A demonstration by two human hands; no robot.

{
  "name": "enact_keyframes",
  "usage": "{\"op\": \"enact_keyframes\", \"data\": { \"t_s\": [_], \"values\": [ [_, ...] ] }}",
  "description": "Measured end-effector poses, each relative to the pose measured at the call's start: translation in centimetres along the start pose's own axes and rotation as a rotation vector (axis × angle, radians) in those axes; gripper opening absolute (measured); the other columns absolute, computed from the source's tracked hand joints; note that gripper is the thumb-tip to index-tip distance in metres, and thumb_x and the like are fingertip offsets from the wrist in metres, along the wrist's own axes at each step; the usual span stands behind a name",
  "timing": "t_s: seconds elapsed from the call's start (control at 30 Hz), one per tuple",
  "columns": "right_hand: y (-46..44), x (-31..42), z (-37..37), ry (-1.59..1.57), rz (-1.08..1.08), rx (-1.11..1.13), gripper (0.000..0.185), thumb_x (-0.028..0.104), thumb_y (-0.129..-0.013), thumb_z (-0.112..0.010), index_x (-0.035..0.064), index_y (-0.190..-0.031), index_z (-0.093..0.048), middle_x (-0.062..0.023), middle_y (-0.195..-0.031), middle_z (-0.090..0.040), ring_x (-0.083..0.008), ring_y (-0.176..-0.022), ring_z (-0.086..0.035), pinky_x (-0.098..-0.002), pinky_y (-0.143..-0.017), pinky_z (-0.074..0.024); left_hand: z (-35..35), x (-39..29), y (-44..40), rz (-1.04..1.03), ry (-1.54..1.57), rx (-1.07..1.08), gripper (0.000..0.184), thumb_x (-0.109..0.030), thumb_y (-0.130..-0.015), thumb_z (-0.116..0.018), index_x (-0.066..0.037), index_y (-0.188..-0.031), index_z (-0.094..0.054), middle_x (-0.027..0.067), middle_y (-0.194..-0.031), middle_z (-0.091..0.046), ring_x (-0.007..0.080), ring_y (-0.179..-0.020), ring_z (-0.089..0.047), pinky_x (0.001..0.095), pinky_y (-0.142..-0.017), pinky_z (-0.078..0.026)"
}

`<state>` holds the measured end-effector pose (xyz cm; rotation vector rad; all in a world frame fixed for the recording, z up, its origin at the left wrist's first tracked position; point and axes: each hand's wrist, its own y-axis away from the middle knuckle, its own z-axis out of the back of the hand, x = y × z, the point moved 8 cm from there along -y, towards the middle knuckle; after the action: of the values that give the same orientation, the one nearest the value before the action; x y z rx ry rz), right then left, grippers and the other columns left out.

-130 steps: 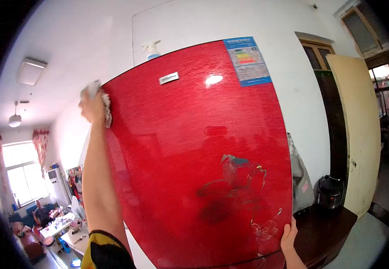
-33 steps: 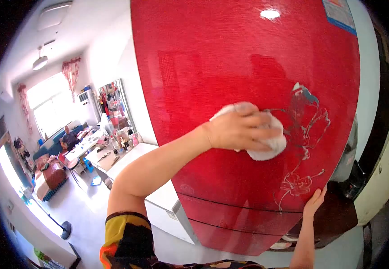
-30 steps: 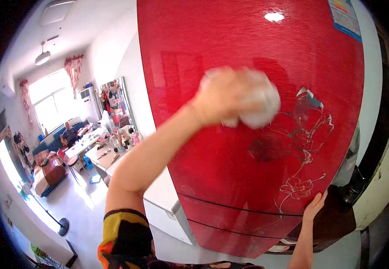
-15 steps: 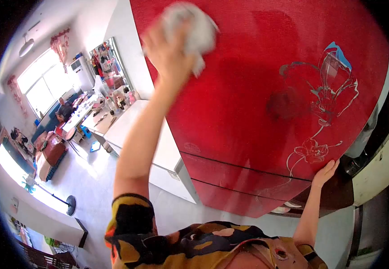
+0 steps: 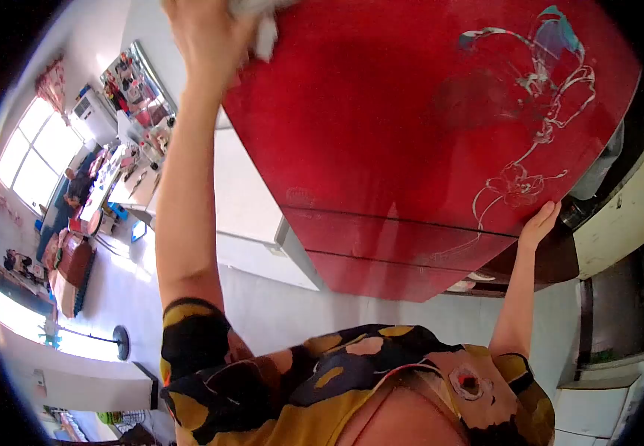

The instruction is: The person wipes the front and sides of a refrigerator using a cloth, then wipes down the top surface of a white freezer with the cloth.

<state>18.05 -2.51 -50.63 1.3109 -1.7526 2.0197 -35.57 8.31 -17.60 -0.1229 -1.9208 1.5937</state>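
Leftward across the red refrigerator front (image 5: pixel 366 141) the left hand (image 5: pixel 207 37) has gone since 0.5 s ago, taking the white cloth (image 5: pixel 265 33) with it, and they are now at its left edge. They also sit higher in the view, because the camera has tipped down; more of the patterned shirt (image 5: pixel 337 372) shows at the near side. Unchanged is the right hand (image 5: pixel 539 225), which stays against the right edge of the refrigerator, just above the seams, fingers extended and loosely open, touching that edge. Its flower pattern (image 5: pixel 516 186) lies up and to the left of that hand, with the blue petal now close to the top of the view. Much is cut off: the left hand's fingertips and most of the cloth run past the top, so the hand has hold of the cloth, but how tightly its fingers curl I cannot tell. A darker patch on the red surface left of the flower may be reflection or mark; it is hard to say. Left of the refrigerator stands a low white cabinet (image 5: pixel 244 178), partly hidden by the left forearm. Far left, a counter (image 5: pixel 140 195) carries items too small to make out, and a seated person (image 5: pixel 77 189) is blurred beyond it.
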Motion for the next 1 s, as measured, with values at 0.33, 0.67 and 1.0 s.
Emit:
{"op": "enact_keyframes", "data": {
  "t_s": [0.33,0.67,1.0],
  "values": [
    [-0.5,-0.9,1.1,0.097,-0.107,-0.058,0.068,0.047,-0.102,-0.038,-0.0094,-0.140,-0.035,-0.0257,-0.139,-0.044,-0.0311,-0.123,-0.048,-0.0391,-0.104,-0.0375,-0.6,-13.4,15.4,-0.073,0.167,0.151,0.040,-0.030,-0.066,-0.071,-0.029,-0.107,-0.069,0.0040,-0.127,-0.056,0.0320,-0.115,-0.050,0.0473,-0.089,-0.043],
    [-1.0,-0.9,2.2,0.178,-0.168,-0.023,0.082,0.058,-0.098,-0.038,-0.0058,-0.147,-0.024,-0.0279,-0.148,-0.031,-0.0390,-0.133,-0.039,-0.0461,-0.107,-0.0370,2.7,-11.3,25.3,-0.163,0.271,0.454,0.015,-0.033,-0.065,-0.070,-0.030,-0.079,-0.065,-0.0075,-0.128,-0.056,0.0240,-0.119,-0.049,0.0450,-0.098,-0.036],
    [-1.0,-1.5,2.5,0.111,-0.111,-0.113,0.064,0.048,-0.101,-0.041,-0.0064,-0.135,-0.042,-0.0211,-0.133,-0.048,-0.0313,-0.118,-0.048,-0.0419,-0.101,-0.0390,3.8,-7.6,23.8,0.453,0.270,0.269,0.032,-0.008,-0.068,-0.069,-0.022,-0.096,-0.074,0.0107,-0.128,-0.056,0.0337,-0.114,-0.045,0.0443,-0.095,-0.037]
  ]
}}
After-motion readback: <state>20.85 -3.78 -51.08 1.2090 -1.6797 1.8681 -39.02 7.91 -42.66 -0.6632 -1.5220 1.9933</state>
